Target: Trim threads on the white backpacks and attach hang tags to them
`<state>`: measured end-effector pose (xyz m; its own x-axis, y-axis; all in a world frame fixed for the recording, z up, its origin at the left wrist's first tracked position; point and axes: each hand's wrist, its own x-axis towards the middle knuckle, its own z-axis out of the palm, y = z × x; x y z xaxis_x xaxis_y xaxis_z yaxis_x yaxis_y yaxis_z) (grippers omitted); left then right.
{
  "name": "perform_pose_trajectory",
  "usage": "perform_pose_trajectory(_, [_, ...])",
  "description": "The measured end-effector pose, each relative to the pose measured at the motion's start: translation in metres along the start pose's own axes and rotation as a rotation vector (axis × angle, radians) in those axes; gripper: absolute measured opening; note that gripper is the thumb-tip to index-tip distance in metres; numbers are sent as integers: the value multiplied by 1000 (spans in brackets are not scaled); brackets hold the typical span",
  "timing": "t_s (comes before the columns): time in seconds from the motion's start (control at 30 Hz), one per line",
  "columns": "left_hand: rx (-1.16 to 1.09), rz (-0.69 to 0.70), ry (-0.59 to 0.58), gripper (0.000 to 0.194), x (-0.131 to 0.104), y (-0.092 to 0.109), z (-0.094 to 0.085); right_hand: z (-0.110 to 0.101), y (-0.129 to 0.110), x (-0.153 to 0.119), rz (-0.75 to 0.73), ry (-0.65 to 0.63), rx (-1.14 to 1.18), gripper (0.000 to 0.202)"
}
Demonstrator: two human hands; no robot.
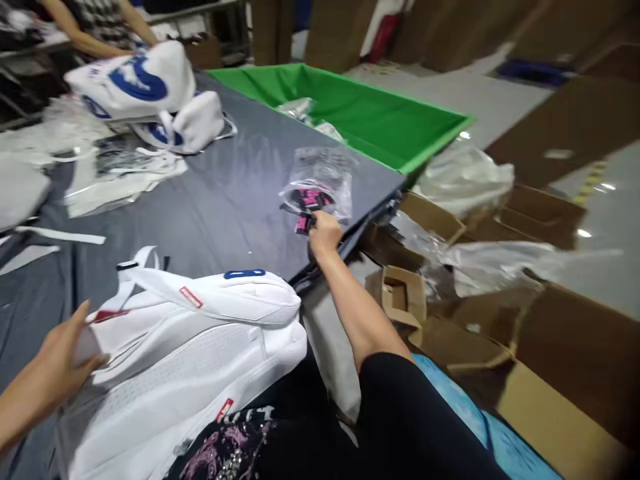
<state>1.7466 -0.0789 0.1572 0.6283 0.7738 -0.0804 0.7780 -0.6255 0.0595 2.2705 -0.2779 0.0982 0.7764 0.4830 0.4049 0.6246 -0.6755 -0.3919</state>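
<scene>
A white backpack point(200, 353) with red labels and a blue patch lies at the table's near edge, against my body. My left hand point(60, 353) is at its left end, thumb and fingers apart around the edge of the bag. Farther out, my right hand point(325, 233) is closed on a black and pink strap point(303, 223). More black and pink material shows inside a clear plastic bag point(325, 170) just beyond that hand, on the grey table point(235, 193).
White and blue bags point(145, 80) are piled at the far left, near a person's arms point(80, 33). Beside them lie plastic-wrapped pieces point(120, 173). A green-lined bin point(390, 120) adjoins the table. Open cardboard boxes point(560, 340) and plastic sheeting point(465, 173) fill the right side.
</scene>
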Motion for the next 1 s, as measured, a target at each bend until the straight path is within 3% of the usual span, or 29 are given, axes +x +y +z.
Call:
perform_pose_trajectory(0.1, [-44, -25, 217, 79, -27, 21, -15, 1, -15, -15, -247, 240, 175, 26])
perform_pose_trajectory(0.2, [-259, -61, 502, 67, -47, 81, -42, -21, -67, -52, -655, 403, 432, 27])
perform_pose_trajectory(0.23, [-468, -102, 496, 55, -50, 104, -50, -33, -89, -66, -803, 413, 517, 27])
perform_pose_trajectory(0.27, [-745, -131, 393, 44, -50, 124, -55, -44, -110, -80, -951, 401, 585, 27])
perform_pose_trajectory(0.33, [-1227, -101, 32, 53, -43, 151, -57, -65, -145, -104, -1215, 351, 666, 25])
perform_pose_trajectory(0.37, [-1363, -70, -50, 55, -38, 157, -54, -73, -159, -113, -1317, 323, 683, 23])
perform_pose_trajectory(0.43, [-1496, -36, -31, 48, -31, 157, -44, -82, -175, -125, -1452, 263, 691, 20])
perform_pose_trajectory(0.5, [-1525, -54, 108, 35, -33, 148, -33, -83, -181, -130, -1458, 165, 698, 23])
perform_pose_trajectory(0.67, [-1327, -83, 442, 16, -65, 132, -16, -90, -193, -140, -1002, -270, 857, 31])
perform_pose_trajectory(0.8, [-1035, 157, 654, 7, -86, 132, -2, -104, -214, -152, -1135, -612, 898, 14])
perform_pose_trajectory(0.9, [-917, 381, 702, 8, -97, 128, 13, -104, -223, -149, -1203, -828, 854, 18])
perform_pose_trajectory(0.97, [-835, 411, 720, 12, -103, 118, 20, -98, -226, -140, -1206, -824, 823, 19])
perform_pose_trajectory(1.0, [-752, 358, 737, 17, -106, 112, 22, -93, -228, -135, -1185, -764, 806, 20])
